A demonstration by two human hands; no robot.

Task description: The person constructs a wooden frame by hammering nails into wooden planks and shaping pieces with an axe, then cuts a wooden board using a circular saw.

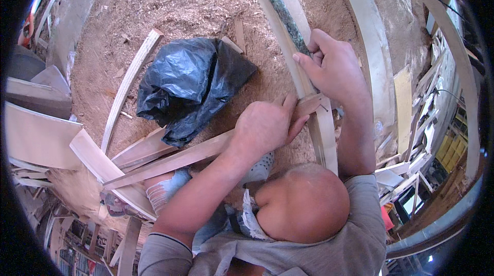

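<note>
My right hand [334,65] is closed round the handle of a hammer [281,11], which has a dark, mottled green covering. The hammer's head lies at the far end, toward the top of the view. My left hand [265,127] grips a long wooden slat [175,160] close to its right end. That end crosses over a long upright-lying board [325,139], and a small dark nail [324,105] seems to stick out where the two meet. My bare knee [309,204], through torn jeans, is just below the crossing.
A crumpled black plastic bag [185,80] lies on the sawdust-covered ground [118,24], left of the hammer. Beside it is a narrow curved strip [131,85]. A wide curved board [373,44] runs along the right. Several boards [43,132] and offcuts are piled on the left.
</note>
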